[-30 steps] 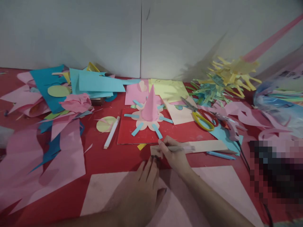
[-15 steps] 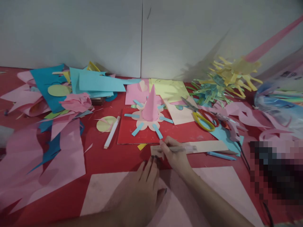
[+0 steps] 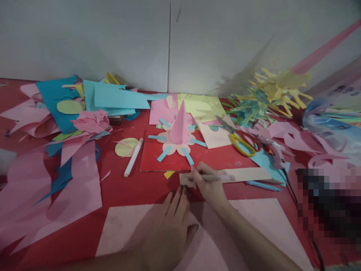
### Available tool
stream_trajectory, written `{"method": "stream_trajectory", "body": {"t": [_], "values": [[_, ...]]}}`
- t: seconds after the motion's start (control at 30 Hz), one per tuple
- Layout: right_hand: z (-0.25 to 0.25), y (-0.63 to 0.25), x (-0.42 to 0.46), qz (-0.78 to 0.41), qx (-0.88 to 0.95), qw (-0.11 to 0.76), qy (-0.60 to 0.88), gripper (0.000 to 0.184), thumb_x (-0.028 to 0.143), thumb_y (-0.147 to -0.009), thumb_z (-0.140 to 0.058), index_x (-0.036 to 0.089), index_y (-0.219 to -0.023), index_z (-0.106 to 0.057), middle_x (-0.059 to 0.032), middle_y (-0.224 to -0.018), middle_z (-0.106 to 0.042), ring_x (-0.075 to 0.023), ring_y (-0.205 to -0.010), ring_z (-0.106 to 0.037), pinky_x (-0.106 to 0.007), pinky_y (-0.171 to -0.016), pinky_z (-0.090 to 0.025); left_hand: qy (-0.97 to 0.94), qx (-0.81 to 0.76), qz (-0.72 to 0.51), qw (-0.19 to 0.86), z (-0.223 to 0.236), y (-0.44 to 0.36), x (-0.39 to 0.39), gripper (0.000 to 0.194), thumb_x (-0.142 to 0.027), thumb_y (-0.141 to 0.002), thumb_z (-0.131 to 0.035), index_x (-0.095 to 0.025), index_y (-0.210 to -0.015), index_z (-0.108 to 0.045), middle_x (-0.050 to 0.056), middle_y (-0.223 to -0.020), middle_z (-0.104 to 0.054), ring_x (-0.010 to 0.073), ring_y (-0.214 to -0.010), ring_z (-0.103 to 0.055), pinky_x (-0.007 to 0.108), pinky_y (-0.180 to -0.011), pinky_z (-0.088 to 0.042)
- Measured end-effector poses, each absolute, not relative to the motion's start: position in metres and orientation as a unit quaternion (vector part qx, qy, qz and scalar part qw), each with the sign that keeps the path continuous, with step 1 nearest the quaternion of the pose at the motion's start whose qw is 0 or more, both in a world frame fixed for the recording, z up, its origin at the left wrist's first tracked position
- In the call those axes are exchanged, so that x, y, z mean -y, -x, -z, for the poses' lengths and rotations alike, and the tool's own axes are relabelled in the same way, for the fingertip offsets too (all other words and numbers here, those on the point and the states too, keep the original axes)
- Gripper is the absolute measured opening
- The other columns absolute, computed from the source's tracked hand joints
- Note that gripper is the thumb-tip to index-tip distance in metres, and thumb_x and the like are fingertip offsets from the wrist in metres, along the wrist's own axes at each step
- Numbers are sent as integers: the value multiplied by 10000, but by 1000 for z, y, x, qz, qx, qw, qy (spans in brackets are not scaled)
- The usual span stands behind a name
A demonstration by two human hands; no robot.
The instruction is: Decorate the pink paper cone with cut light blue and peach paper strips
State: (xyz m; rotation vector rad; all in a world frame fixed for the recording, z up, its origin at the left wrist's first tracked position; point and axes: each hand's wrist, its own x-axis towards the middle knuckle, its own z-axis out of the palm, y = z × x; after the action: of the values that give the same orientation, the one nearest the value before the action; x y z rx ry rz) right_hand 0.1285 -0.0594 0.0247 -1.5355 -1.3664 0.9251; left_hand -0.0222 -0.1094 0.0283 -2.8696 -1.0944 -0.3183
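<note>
Right hand (image 3: 211,190): the wrist is low, the forearm (image 3: 254,237) slanting in from the near right, the fingers bent inward. Its grip is narrow, holding a pen (image 3: 225,177) between thumb and fingers; the barrel lies almost level, its rear end pointing right. The pen is over a pale strip (image 3: 251,174), which runs beneath the grip and extends well to its right. Contact between tip and strip cannot be confirmed.

Left hand (image 3: 175,222): palm down, nearer the viewer than the right grip and to its left. Fingers point away, extended and slightly spread, fingertips at the strip's near edge by its left end; the thumb stands apart. This grip is wide, closed on nothing. The palm lies over a pale pink sheet (image 3: 132,222).

Surroundings: beyond the right grip, a pink cone (image 3: 179,130) stands upright on a flower-shaped base (image 3: 176,149). A white marker (image 3: 133,158) lies left of that grip, a blue pen (image 3: 263,186) to its right, both on the red tabletop (image 3: 118,192).
</note>
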Motion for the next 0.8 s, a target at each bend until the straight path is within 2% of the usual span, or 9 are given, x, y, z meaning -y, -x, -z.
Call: {"method": "stream_trajectory", "body": {"t": [0.17, 0.3, 0.47, 0.67, 0.8], "values": [[-26, -128, 59, -357, 557, 423, 619, 348, 371, -811, -475, 215, -539, -326, 63, -445, -386, -87, -437, -367, -226, -469, -316, 929, 358, 91, 17, -29, 22, 110, 419, -342, -852, -356, -86, -1024, -640, 141, -1144, -604, 271, -1033, -574, 390, -844, -437], [-28, -128, 59, -379, 535, 441, 613, 335, 372, -816, -465, 219, -540, -352, 56, -446, -410, -103, -475, -435, -236, -525, -371, 928, 363, 81, 12, -28, 22, 110, 441, -348, -861, -339, -72, -1049, -626, 145, -1153, -597, 273, -1046, -565, 392, -854, -431], [-28, -128, 59, -396, 533, 419, 619, 342, 378, -798, -485, 220, -538, -330, 70, -414, -383, -88, -407, -366, -228, -447, -317, 931, 356, 78, -4, -28, 22, 109, 441, -344, -864, -333, -70, -1066, -613, 149, -1162, -591, 273, -1055, -557, 393, -864, -417], [-26, -129, 59, -380, 517, 438, 629, 344, 380, -807, -481, 216, -533, -352, 60, -423, -433, -100, -451, -461, -229, -507, -383, 927, 367, 83, -5, -26, 23, 110, 436, -352, -861, -350, -73, -1082, -601, 141, -1180, -582, 271, -1079, -539, 393, -886, -403], [-26, -129, 60, -377, 512, 450, 627, 338, 380, -811, -471, 219, -546, -336, 71, -414, -390, -100, -453, -466, -223, -503, -385, 929, 362, 79, 1, -27, 22, 111, 432, -343, -862, -344, -73, -1071, -609, 145, -1182, -579, 268, -1074, -542, 395, -878, -404]]}}
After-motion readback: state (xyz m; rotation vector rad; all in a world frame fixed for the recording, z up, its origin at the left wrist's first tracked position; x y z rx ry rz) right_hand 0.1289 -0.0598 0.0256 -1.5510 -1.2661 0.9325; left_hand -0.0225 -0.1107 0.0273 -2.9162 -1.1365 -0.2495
